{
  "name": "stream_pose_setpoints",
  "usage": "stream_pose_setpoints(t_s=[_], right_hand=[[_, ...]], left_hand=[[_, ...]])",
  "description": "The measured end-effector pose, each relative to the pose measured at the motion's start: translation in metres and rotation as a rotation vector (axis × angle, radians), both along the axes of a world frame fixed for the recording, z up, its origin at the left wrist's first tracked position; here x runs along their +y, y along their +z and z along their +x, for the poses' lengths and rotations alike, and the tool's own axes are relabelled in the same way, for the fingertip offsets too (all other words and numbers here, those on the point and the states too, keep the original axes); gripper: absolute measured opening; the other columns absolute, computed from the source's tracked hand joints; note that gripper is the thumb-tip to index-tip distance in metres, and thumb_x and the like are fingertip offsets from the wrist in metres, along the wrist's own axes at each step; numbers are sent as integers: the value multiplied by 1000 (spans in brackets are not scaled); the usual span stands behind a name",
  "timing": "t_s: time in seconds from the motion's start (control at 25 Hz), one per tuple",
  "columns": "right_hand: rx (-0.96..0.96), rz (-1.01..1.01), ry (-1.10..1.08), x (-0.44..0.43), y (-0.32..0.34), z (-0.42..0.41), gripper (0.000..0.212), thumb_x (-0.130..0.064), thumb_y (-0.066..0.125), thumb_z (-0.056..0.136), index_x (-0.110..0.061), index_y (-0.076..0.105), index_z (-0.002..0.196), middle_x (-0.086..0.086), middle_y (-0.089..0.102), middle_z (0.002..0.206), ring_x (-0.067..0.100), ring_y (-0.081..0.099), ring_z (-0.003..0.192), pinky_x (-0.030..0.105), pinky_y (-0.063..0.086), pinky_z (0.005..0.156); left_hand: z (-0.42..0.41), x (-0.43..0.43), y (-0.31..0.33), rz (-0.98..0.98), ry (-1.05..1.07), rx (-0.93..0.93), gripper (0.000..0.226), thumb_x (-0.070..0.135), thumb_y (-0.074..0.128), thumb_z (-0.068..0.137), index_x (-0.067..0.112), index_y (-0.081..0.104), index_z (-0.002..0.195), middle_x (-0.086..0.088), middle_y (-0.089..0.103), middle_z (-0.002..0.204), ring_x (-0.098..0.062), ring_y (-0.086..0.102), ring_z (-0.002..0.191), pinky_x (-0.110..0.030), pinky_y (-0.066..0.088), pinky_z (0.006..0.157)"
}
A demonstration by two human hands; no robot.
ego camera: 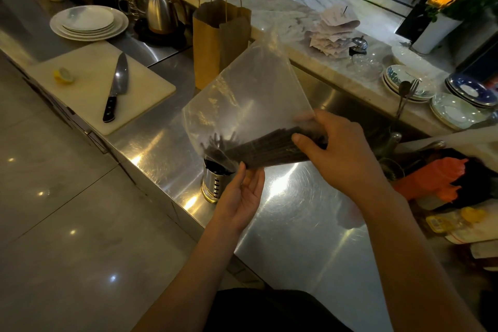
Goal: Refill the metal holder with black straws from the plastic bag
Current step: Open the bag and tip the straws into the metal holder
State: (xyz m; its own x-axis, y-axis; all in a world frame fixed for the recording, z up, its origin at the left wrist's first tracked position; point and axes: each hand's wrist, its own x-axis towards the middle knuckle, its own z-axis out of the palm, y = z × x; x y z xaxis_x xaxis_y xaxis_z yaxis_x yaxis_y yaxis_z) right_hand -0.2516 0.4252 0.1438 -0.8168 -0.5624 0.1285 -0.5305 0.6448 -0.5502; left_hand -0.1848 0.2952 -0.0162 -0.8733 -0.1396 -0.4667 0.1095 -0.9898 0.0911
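Work surface: stainless steel counter (310, 224) in a dim bar kitchen, with a marble ledge behind it.
Task container: metal holder (214, 186), upright near the counter's front edge, slotted wall facing the camera.
Holder contents: dark straw ends show at the rim, so it is partly filled. How full it is cannot be read.
Supply: plastic bag (250, 89), translucent, held in the air above and to the right of the holder.
Bag contents: black straws (269, 149), one loose bundle lying in the lower part of the bag.
Long axis: the bundle slopes from upper right at the grip down to lower left, where its splayed ends hang just over the holder rim.
Right hand (339, 151): clamps bag and bundle together at the upper end, thumb across the front, fingers behind the film.
Left hand (244, 191): palm up, fingers straight, tips touching the underside of the bundle's lower end. It grips nothing.
Nearer hand: the left, just beside the holder; the right is well apart from it.
Bag mouth: whether the straw tips have cleared it cannot be told.
Next move, judged: steepen the bundle so the straws slide down into the holder, with the left hand guiding.
Risk, judged: splayed tips may miss the rim.
Bystanders: knife (116, 89) on a cutting board (145, 89); paper bag (218, 43) behind.
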Motion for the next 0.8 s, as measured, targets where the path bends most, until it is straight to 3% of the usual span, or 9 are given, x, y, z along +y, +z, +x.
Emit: stream_pose_setpoints(t_s=[0.2,0.44,0.8], right_hand=[[9,-11,-18,2,1,1,32,-31,59,92,-24,56,123,-11,59,103,6,59,93,14,45,77],[6,6,14,-5,8,-1,28,-34,58,92,-26,57,119,-7,64,105,12,63,97,40,55,89],[25,-10,3,1,17,4,34,-34,57,91,-21,58,122,-2,67,110,14,65,99,33,53,88]], left_hand=[[2,-4,-3,-28,10,-13,22,15,48,100,7,65,112,-13,74,107,-21,73,98,-31,59,85],[-2,-2,3,16,9,-27,21,12,52,97,3,66,110,-15,72,112,-22,73,98,-32,56,89],[0,4,14,58,13,4,24,13,49,99,2,69,106,-15,74,109,-22,74,97,-32,58,86]])
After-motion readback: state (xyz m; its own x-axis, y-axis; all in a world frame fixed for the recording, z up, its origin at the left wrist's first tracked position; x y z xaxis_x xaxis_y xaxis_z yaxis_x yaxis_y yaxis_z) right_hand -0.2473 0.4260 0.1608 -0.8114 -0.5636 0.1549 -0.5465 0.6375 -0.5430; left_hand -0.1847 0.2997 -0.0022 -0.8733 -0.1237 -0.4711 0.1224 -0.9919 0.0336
